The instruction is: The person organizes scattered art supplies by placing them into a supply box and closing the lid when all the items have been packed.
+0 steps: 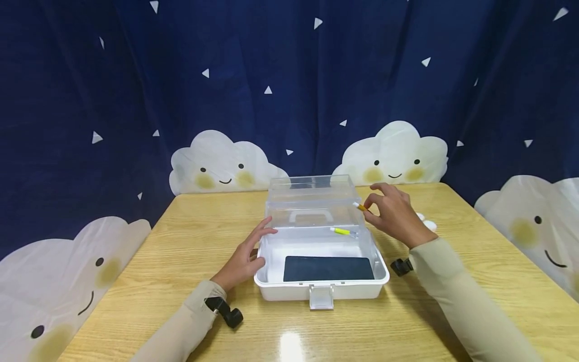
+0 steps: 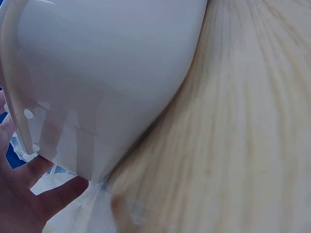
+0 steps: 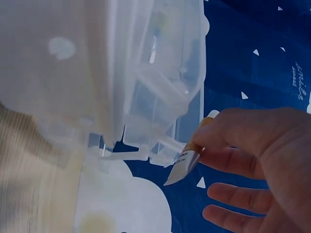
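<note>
A white plastic storage box (image 1: 321, 290) stands with its clear lid (image 1: 312, 190) tipped back. My left hand (image 1: 244, 259) rests at its left rim, fingers spread and fairly straight. In the left wrist view, fingertips (image 2: 73, 190) touch the box's outer wall. Above the right rear corner, my right hand (image 1: 393, 213) pinches a small paint tube (image 3: 187, 158) between thumb and forefinger. This tube has a white cap, an orange band and a flat crimped end. A yellow tube with a white cap (image 1: 342, 231) lies at the back of the box. Toward the front lies a dark flat rectangle (image 1: 328, 268).
Small white objects (image 1: 428, 224) sit on the wooden table (image 1: 199, 231) behind my right hand, partly hidden by it. A dark blue curtain (image 1: 289, 65) with clouds and triangles hangs beyond the table. The box's clear latch (image 1: 321, 297) hangs down in front.
</note>
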Tool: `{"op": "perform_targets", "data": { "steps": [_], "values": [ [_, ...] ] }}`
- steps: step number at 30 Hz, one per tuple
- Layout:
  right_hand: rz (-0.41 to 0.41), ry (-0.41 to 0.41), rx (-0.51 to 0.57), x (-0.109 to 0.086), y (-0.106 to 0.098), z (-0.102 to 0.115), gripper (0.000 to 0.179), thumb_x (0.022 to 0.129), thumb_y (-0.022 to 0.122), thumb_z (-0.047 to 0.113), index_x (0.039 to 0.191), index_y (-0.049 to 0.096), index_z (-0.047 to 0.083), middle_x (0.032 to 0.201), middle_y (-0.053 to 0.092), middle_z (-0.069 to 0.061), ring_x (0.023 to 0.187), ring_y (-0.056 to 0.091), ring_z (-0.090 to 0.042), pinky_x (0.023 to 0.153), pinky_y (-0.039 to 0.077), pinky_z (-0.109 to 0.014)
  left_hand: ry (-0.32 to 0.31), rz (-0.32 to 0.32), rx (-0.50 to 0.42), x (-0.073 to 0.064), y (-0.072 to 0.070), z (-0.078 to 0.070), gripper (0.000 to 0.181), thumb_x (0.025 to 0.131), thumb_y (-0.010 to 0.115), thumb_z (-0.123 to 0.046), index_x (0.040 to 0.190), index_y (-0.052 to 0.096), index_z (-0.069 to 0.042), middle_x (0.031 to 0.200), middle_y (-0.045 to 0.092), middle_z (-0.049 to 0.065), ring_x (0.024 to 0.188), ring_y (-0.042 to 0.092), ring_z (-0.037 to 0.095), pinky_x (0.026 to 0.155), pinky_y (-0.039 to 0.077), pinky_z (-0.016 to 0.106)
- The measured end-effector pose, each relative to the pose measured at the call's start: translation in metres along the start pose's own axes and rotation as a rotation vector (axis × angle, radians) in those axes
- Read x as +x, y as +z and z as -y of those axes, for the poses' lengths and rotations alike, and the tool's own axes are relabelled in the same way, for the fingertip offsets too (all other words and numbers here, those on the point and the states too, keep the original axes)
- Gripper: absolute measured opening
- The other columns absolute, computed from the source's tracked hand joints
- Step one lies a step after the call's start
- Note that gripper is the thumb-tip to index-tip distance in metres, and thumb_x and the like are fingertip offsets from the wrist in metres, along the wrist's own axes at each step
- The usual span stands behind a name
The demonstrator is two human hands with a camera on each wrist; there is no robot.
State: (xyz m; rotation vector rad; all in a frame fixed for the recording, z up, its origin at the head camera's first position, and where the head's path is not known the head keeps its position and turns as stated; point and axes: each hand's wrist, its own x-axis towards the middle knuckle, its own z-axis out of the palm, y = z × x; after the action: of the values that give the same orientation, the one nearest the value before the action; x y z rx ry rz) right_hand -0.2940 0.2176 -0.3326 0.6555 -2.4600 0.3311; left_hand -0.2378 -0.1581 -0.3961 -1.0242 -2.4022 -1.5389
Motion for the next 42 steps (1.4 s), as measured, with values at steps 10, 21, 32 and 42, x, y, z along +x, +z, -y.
{"op": "perform_targets", "data": {
  "steps": [10, 21, 32, 42],
  "values": [
    [0.047, 0.035, 0.01, 0.008, 0.0, 0.01, 0.01, 0.079, 0.076, 0.017, 0.083, 0.072, 0.009, 0.126, 0.055, -0.023, 0.116, 0.048, -0.042, 0.09, 0.033, -0.068, -0.012, -0.001, 0.004, -0.001, 0.0, 0.001, 0.064, 0.078, 0.047, 0.014, 0.139, 0.043, -0.004, 0.161, 0.013, 0.011, 0.142, 0.024, 0.035, 0.098, 0.038, 0.062],
    [0.067, 0.035, 0.069, 0.008, 0.002, 0.01, 0.01, 0.079, 0.074, 0.019, 0.084, 0.072, 0.011, 0.128, 0.056, -0.022, 0.115, 0.049, -0.043, 0.086, 0.036, -0.065, 0.01, -0.006, -0.007, 0.001, 0.0, 0.003, 0.064, 0.077, 0.047, 0.017, 0.138, 0.043, -0.002, 0.16, 0.013, 0.014, 0.14, 0.027, 0.037, 0.095, 0.043, 0.058],
    [0.213, 0.086, 0.227, 0.007, 0.001, 0.012, 0.009, 0.084, 0.072, 0.02, 0.09, 0.071, 0.013, 0.14, 0.049, -0.02, 0.127, 0.042, -0.044, 0.1, 0.03, -0.067, -0.009, -0.008, 0.001, -0.001, 0.001, 0.002, 0.065, 0.077, 0.047, 0.017, 0.138, 0.044, -0.004, 0.16, 0.013, 0.013, 0.141, 0.028, 0.035, 0.096, 0.042, 0.059],
    [0.271, 0.124, 0.247, 0.008, 0.001, 0.012, 0.007, 0.085, 0.073, 0.021, 0.09, 0.071, 0.018, 0.14, 0.048, -0.021, 0.13, 0.04, -0.044, 0.102, 0.031, -0.064, -0.017, -0.015, 0.017, 0.0, 0.002, 0.018, 0.068, 0.078, 0.048, 0.017, 0.14, 0.043, -0.01, 0.161, 0.013, 0.007, 0.143, 0.023, 0.035, 0.098, 0.035, 0.066]
  ]
}}
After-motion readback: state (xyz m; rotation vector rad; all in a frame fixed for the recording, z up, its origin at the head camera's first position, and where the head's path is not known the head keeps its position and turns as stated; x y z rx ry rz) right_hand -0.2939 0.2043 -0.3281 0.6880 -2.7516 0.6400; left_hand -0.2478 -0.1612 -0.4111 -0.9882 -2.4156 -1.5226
